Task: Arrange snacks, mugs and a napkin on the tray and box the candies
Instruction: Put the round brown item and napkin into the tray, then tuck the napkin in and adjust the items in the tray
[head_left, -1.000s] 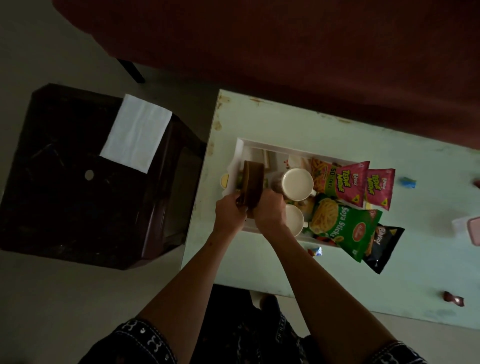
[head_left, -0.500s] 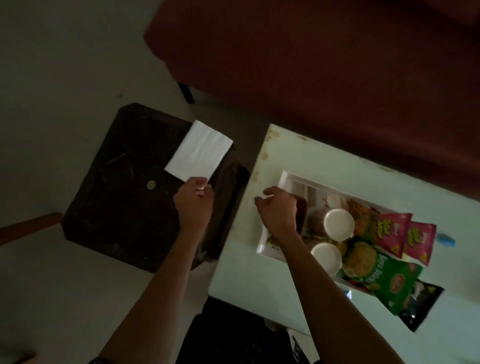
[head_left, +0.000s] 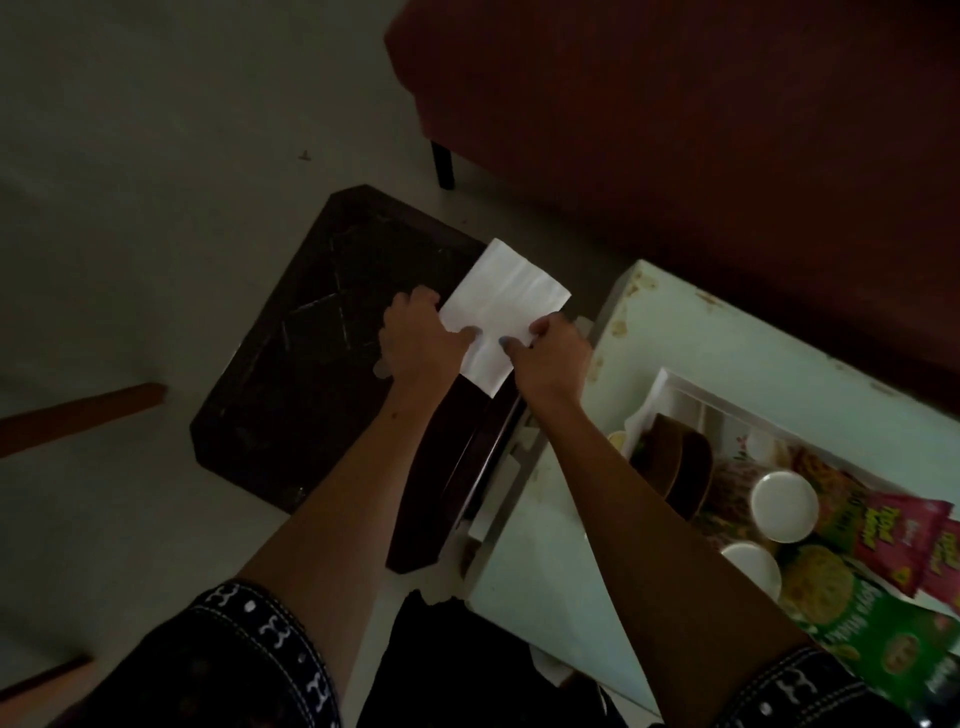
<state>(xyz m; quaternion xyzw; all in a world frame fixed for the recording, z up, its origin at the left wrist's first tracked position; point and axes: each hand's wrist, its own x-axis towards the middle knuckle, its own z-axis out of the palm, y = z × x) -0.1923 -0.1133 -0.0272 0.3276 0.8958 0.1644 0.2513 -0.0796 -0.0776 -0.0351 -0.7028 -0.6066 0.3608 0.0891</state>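
Note:
A white napkin (head_left: 501, 306) is held over the right edge of a dark side table (head_left: 322, 364). My left hand (head_left: 423, 338) grips its left edge and my right hand (head_left: 550, 351) grips its lower right edge. To the right, a white tray (head_left: 670, 382) sits on a pale green table (head_left: 753, 353). The tray holds a brown box (head_left: 675, 467), two white mugs (head_left: 783, 504) (head_left: 753, 569), pink snack packets (head_left: 904, 540) and a green snack packet (head_left: 852, 618).
A red sofa (head_left: 675, 130) stands behind both tables, one dark leg showing. A brown wooden bar (head_left: 78, 421) lies on the light floor at the left. My dark patterned sleeves fill the bottom of the view.
My left hand left the brown box and reached the napkin first. My right hand then left the tray and also took the napkin. The view swung left.

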